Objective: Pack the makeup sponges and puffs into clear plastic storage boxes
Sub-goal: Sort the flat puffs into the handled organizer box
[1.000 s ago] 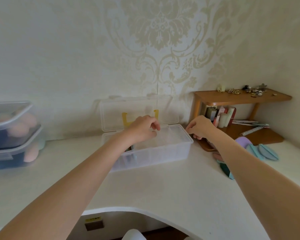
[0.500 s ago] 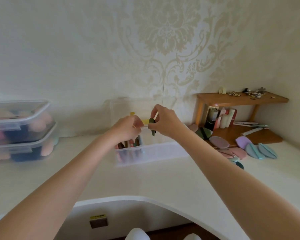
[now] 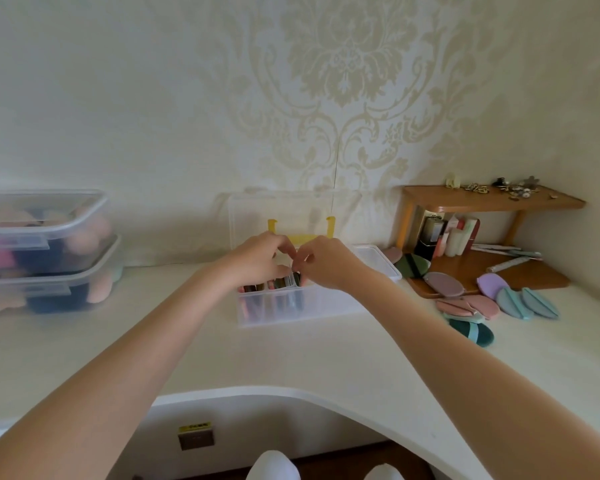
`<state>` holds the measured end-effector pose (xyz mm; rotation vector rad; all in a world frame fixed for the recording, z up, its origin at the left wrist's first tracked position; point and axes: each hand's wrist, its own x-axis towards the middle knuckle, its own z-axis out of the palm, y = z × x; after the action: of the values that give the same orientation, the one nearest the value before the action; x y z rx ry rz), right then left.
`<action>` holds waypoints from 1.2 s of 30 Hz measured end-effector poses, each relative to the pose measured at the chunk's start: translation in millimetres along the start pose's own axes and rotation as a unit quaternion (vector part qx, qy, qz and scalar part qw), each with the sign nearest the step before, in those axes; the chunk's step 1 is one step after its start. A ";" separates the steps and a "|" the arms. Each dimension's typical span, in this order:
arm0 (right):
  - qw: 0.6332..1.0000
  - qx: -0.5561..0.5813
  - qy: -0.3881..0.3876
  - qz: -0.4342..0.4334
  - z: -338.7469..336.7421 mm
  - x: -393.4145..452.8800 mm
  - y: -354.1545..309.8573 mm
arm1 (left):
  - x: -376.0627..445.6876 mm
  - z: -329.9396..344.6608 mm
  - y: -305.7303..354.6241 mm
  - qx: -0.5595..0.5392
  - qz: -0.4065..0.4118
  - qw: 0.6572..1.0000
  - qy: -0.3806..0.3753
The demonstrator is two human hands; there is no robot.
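Note:
A clear storage box (image 3: 326, 303) stands open against the wall, its lid (image 3: 250, 216) upright with a yellow handle (image 3: 302, 237). A row of flat puffs (image 3: 264, 285) stands on edge in its left part. My left hand (image 3: 257, 261) curls over that row and holds it. My right hand (image 3: 329, 263) pinches a dark green puff (image 3: 296, 276) at the end of the row, touching my left fingers. Loose puffs lie on the right: mauve (image 3: 444, 284), pink (image 3: 478, 304), teal (image 3: 471, 332), blue-green (image 3: 527, 303), lilac (image 3: 490, 282).
Two lidded clear boxes (image 3: 42, 258) full of sponges are stacked at the left. A small wooden shelf (image 3: 492, 202) with cosmetics and trinkets stands at the right corner. The white counter's curved front edge (image 3: 291, 393) runs below my arms.
My right hand brought a dark green puff from the pile to the box. Both hands have dropped from above the box onto the row of puffs.

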<state>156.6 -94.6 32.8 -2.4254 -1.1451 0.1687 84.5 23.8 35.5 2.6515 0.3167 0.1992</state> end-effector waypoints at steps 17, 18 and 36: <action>0.971 -0.110 0.033 0.208 -50.8 8.2 120.2 | 31.7 22.8 35.6 -0.039 0.028 0.999 0.010; 0.971 -0.118 0.005 0.208 -47.2 8.0 125.5 | 31.9 23.3 36.3 -0.032 0.029 0.999 0.009; 0.963 -0.049 0.231 0.131 -71.4 -17.6 85.4 | 36.9 21.2 28.1 -0.070 0.027 0.997 0.024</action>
<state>226.2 -179.9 56.8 -2.5076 -0.6378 -0.3659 129.4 -0.3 32.9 2.5218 0.2371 0.2910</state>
